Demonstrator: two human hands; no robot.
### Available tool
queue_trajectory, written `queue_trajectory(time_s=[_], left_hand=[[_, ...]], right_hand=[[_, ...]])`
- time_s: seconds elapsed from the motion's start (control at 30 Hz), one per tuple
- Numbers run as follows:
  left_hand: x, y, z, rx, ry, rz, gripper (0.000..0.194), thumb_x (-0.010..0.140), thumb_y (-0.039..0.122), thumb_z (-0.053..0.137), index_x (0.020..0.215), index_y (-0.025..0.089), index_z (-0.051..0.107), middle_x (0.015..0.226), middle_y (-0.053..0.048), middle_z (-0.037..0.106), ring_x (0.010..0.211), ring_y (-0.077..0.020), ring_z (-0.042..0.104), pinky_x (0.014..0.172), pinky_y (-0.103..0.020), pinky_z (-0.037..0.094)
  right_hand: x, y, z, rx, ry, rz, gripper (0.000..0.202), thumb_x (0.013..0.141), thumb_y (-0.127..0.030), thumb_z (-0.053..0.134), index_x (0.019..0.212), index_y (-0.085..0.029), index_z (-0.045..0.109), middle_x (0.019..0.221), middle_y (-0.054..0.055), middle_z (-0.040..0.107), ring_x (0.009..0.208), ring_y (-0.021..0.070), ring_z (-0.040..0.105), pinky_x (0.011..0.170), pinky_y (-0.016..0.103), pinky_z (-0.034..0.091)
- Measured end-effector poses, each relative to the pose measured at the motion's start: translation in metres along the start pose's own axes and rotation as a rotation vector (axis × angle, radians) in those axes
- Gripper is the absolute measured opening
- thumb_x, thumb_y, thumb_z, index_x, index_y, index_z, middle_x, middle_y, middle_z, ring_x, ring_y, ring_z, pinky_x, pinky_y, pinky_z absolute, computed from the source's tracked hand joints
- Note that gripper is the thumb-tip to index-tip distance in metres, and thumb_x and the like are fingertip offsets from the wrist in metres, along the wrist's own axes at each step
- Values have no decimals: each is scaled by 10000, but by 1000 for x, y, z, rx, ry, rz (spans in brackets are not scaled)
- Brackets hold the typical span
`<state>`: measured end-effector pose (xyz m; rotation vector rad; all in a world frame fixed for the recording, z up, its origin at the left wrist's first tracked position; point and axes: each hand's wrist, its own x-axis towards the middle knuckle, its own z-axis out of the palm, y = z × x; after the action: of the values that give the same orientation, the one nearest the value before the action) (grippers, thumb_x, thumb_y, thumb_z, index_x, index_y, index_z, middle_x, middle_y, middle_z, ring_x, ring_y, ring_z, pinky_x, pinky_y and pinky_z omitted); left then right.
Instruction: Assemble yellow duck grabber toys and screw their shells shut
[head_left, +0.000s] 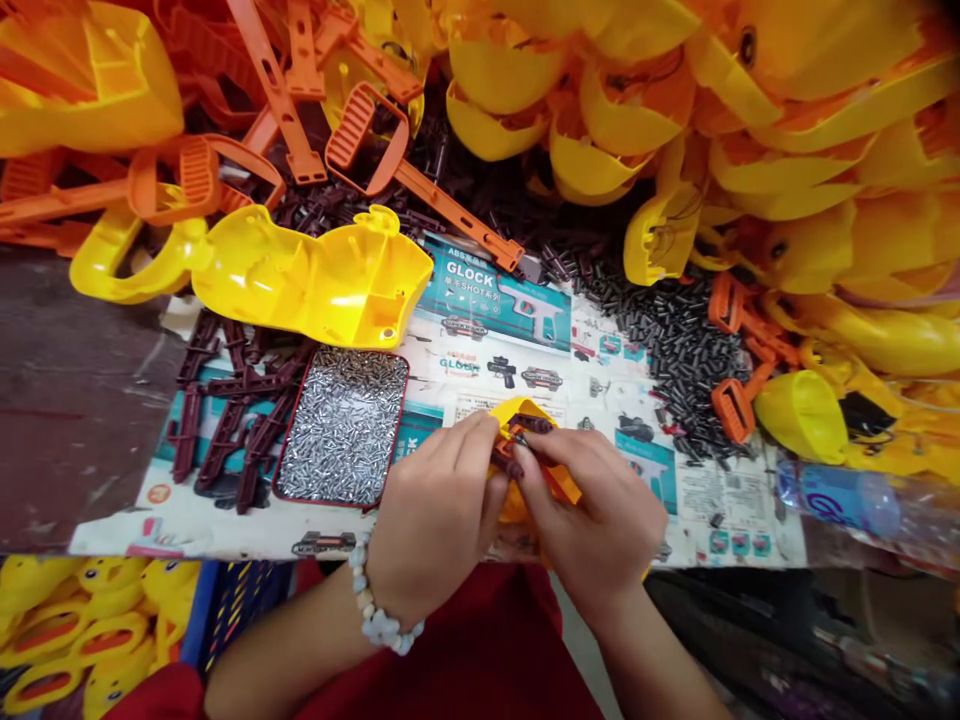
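Both my hands, left hand (435, 515) and right hand (600, 520), pinch yellow shell (523, 410); dark pin (531, 424), probably half-seated, may slip out.

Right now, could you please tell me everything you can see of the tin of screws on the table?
The tin of screws is a shallow rectangular tray with rounded corners and a thin red rim, apparently metal. It lies flat and open, filled almost level with small silvery screws. It rests on printed cardboard, with dark maroon plastic parts at its left edge, a yellow shell just behind, and the left hand close to its right corner.
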<state>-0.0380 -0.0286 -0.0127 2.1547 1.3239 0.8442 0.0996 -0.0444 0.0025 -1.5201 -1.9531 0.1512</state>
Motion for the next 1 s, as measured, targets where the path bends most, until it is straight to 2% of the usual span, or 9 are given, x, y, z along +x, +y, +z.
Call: queue_trajectory(time_s=[0.17, 0.4, 0.53, 0.63, 0.7, 0.77, 0.83, 0.93, 1.0], left_hand=[[1, -1, -1, 25, -9, 26, 301, 948, 215, 380, 1073, 34, 585, 989, -164, 723, 860, -254, 708, 730, -363, 609], [-3, -3, 0, -23, -28, 30, 257, 933, 199, 408, 1086, 55, 556, 1052, -178, 704, 913, -283, 701, 727, -405, 612], [-1, -6, 4, -188, -105, -57, 206, 901, 221, 493, 1080, 126, 530, 1095, -140, 672, 981, -271, 667, 780, -389, 593], [-2, -8, 2, -270, -96, -63, 242, 882, 166, 496, 1121, 126, 502, 1125, -151, 645, 1050, -274, 630, 874, -420, 553], [-6, -9, -4, -470, -78, -82, 314, 876, 190, 533, 1182, 154, 477, 1204, -145, 603, 1105, -257, 596, 919, -398, 532], [-14, -10, -12, -768, -101, -146, 423, 890, 312, 560, 1276, 209, 421, 1295, -131, 543, 1099, -236, 595, 886, -352, 551], [-24, -9, -14, -969, -196, -191, 564, 864, 462, 591, 1344, 260, 374, 1351, -117, 503, 1102, -245, 594, 888, -353, 553], [-39, -2, -3, -929, -375, -103, 732, 686, 496, 776, 1312, 279, 466, 1316, -91, 560, 1185, -315, 550, 990, -414, 495], [-43, 6, 8, -898, -298, -171, 584, 738, 471, 739, 1247, 265, 540, 1251, -90, 610, 1133, -310, 589, 911, -403, 544]], right_hand=[[1, -7, 2, -122, 38, -118, 102, 870, -27, 585, 936, -101, 611, 828, 80, 615, 756, 167, 573, 698, 280, 477], [-10, -8, -2, -88, 3, -124, 200, 875, 13, 539, 1011, -117, 606, 871, 75, 614, 816, 167, 579, 744, 284, 491], [-14, 3, -16, -48, -30, 20, 164, 878, -95, 598, 1025, -165, 587, 950, 51, 608, 899, 162, 580, 830, 279, 481], [-15, 9, -25, 58, -198, 166, 467, 875, -278, 603, 1302, -178, 443, 1229, 100, 529, 1121, 227, 526, 927, 348, 480], [-12, 15, -31, 169, -308, 237, 585, 858, -286, 593, 1388, -209, 360, 1317, 99, 475, 1161, 231, 516, 925, 348, 498], [-5, 24, -38, 325, -182, 340, 582, 816, -256, 636, 1352, -241, 410, 1243, 84, 529, 1075, 212, 572, 862, 316, 530], [7, 36, -43, 554, 138, 485, 594, 744, -277, 722, 1273, -249, 452, 1118, 65, 574, 958, 195, 609, 790, 293, 547], [27, 54, -40, 802, 519, 620, 599, 707, -417, 755, 1177, -253, 421, 1063, 45, 568, 854, 177, 616, 752, 309, 551], [37, 61, -31, 812, 583, 603, 542, 765, -483, 695, 1149, -255, 387, 1099, 52, 556, 881, 175, 617, 781, 325, 547]])
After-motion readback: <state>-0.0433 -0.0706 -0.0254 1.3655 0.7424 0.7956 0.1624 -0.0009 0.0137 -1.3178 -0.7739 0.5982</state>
